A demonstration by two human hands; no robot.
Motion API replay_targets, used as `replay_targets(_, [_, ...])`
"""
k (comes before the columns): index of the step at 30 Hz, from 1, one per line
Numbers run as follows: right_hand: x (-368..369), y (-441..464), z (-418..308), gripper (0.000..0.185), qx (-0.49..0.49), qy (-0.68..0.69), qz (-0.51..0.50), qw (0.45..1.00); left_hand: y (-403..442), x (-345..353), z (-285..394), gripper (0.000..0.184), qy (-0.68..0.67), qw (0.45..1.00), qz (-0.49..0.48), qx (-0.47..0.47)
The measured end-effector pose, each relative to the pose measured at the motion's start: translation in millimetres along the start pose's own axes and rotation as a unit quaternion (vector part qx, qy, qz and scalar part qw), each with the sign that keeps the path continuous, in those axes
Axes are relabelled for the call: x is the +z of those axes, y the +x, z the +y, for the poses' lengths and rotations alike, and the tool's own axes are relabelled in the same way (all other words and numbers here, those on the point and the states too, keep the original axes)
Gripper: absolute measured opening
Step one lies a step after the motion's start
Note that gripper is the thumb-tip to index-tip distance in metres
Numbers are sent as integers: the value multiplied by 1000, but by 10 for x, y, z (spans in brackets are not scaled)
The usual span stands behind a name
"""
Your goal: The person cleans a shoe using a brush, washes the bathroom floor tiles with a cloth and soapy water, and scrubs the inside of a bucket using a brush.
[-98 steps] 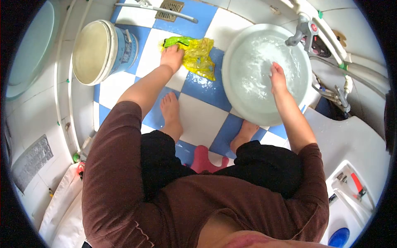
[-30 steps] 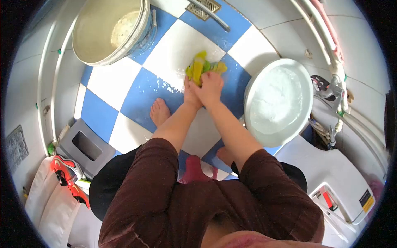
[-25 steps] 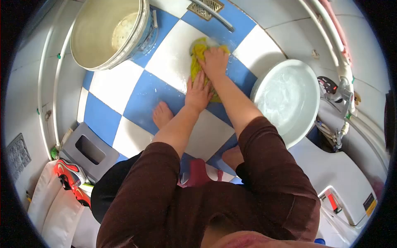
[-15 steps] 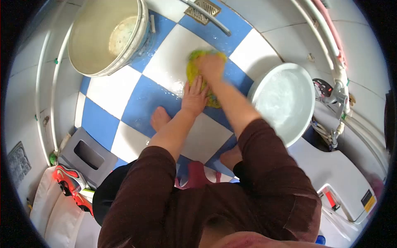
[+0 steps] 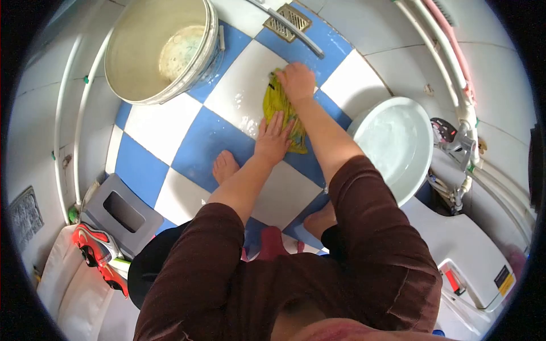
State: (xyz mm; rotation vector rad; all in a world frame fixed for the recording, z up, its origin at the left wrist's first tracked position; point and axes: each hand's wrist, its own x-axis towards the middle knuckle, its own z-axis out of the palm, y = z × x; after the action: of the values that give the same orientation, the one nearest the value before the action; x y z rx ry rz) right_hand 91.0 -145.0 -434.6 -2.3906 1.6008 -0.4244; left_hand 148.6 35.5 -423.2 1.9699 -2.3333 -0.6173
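Observation:
A wet yellow-green cloth [image 5: 277, 102] with a small dark mark lies bunched lengthwise on the blue and white tiled floor. My left hand [image 5: 272, 142] rests on its lower part, fingers spread and flat. At the cloth's upper end, my right hand [image 5: 297, 82] is closed with the fingers curled, gripping its edge; the fingertips are partly hidden. Water drops shine on the tiles left of the cloth. To the right of my right forearm stands a pale round basin [image 5: 392, 148] with clear water in it.
A large white bucket [image 5: 153, 57] leans at the upper left. A floor drain [image 5: 287, 23] lies at the top, with a grey tube across it. Left are a grey plastic stool [image 5: 122, 213] and orange shoes [image 5: 94, 247]. Pipes and a tap [image 5: 463, 145] line the right wall.
My right hand, blurred before, is now sharp and slightly higher on the cloth. The cloth looks narrower and more stretched lengthwise. My left hand stays on its lower part.

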Motion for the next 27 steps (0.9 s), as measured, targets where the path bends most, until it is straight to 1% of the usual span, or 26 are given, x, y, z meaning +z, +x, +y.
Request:
replay_targets(3, [-68,-369,-124,32,3,-12,128,992,13,-134,28,56,43,990,-131,-24])
replay_targets(6, [-61,-845,-305,33,-98,4,10,995,42,29,-17,56,20,990,-135,-21])
replay_targets(7, [-85,-527,-298,34,-40,-95,-219,970,55,20,-14,56,32,992,-121,-18])
replay_targets(9, [48,-87,-152,38,8,-82,-185,979,-1,-80,6,57,56,993,-102,-10])
replay_targets(10, [56,12,-78,35,29,-46,-88,995,-50,-70,9,58,52,993,-102,-14])
replay_targets(11, [18,168,17,33,47,-13,18,999,-15,-46,-8,58,50,994,-94,-15])
replay_targets(12, [-40,300,132,30,39,79,57,994,21,-28,7,58,45,995,-86,-12])
replay_targets(14, [-217,312,309,24,23,260,122,958,-7,4,-19,58,38,996,-76,0])
replay_targets(16, [-1090,102,254,16,172,309,124,927,-39,8,-39,58,39,997,-67,-3])
replay_targets(17, [-1405,-53,380,16,178,378,151,896,-44,4,-20,58,44,997,-62,-8])
replay_targets(18, [-1491,-219,652,18,192,418,210,863,-15,-1,24,58,50,997,-54,-14])
replay_targets(20, [-1733,-705,1053,23,324,424,275,800,-43,-103,132,59,39,997,-48,-35])
replay_targets(22, [-1432,-1354,1788,25,395,355,344,774,-57,-221,180,58,39,997,-33,-52])
replay_targets(24, [-1479,-1717,1786,27,498,289,299,760,-57,-282,251,54,37,997,-16,-64])
replay_targets(25, [-1356,-1824,1917,28,534,433,288,666,-61,-241,268,51,22,998,12,-58])
replay_targets(26, [-1188,-1975,2100,28,555,563,267,551,-70,-149,268,49,6,998,38,-51])
replay_targets(27, [-1107,-2037,2186,29,557,677,239,418,-48,-83,251,46,-7,997,65,-44])
